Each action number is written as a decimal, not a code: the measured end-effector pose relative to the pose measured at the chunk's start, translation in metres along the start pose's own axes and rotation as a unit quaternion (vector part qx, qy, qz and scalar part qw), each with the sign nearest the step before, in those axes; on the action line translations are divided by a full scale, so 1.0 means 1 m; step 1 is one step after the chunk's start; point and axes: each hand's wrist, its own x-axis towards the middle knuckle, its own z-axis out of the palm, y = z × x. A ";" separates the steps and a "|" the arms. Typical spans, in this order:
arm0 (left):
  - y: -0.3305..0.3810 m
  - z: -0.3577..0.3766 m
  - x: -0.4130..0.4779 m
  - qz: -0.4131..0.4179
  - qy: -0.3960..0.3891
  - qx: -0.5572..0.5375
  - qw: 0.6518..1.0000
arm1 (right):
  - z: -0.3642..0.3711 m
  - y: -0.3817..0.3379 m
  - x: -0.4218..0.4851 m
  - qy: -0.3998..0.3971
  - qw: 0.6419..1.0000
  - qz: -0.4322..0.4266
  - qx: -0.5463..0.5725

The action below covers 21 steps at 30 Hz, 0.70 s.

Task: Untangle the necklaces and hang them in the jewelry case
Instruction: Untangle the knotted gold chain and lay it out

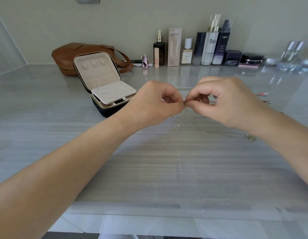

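My left hand (155, 102) and my right hand (224, 100) meet above the table, fingertips pinched together on a thin gold necklace chain (185, 107). More fine chain (180, 119) dangles and lies on the table under my hands, with a small gold pendant (174, 128). A red cord (212, 101) shows between my right fingers. The dark jewelry case (105, 83) stands open to the left, cream lid upright with hooks, its tray lifted. Another pendant (250, 138) lies at the right.
A brown leather bag (67, 56) sits behind the case. A row of cosmetic bottles and boxes (193, 49) lines the back wall. Small red-and-silver pieces (263, 94) lie at the far right. The glossy grey table (149, 169) ends at a near edge.
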 end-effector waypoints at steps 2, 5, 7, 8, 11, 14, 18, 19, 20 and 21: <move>-0.001 0.000 0.000 -0.002 -0.001 0.001 1.000 | 0.001 0.000 0.000 0.004 0.999 -0.032 -0.037; -0.002 0.000 0.002 -0.016 0.002 -0.006 1.000 | 0.001 0.001 0.000 0.004 0.995 -0.067 -0.076; -0.002 0.000 0.002 -0.027 0.000 -0.018 0.999 | 0.002 0.001 0.000 0.006 0.992 -0.083 -0.096; -0.002 0.001 0.002 -0.032 -0.001 -0.024 0.999 | 0.002 0.002 0.000 0.005 0.991 -0.086 -0.104; -0.001 -0.001 0.001 -0.051 -0.004 -0.045 0.998 | 0.001 0.002 0.000 0.006 0.990 -0.087 -0.111; -0.001 -0.001 0.002 -0.065 -0.005 -0.050 0.997 | 0.002 0.000 -0.001 0.012 0.990 -0.085 -0.109; 0.000 0.000 0.003 -0.074 -0.009 -0.047 0.996 | 0.005 -0.002 -0.001 0.025 0.987 -0.087 -0.133; 0.001 0.000 0.003 -0.073 -0.008 -0.044 0.996 | 0.005 -0.002 -0.001 0.029 0.986 -0.088 -0.139; 0.001 0.001 0.003 -0.071 -0.006 -0.041 0.997 | 0.005 -0.003 -0.002 0.033 0.985 -0.090 -0.144; 0.001 0.001 0.002 -0.071 -0.004 -0.038 0.997 | 0.006 -0.003 -0.001 0.035 0.984 -0.090 -0.146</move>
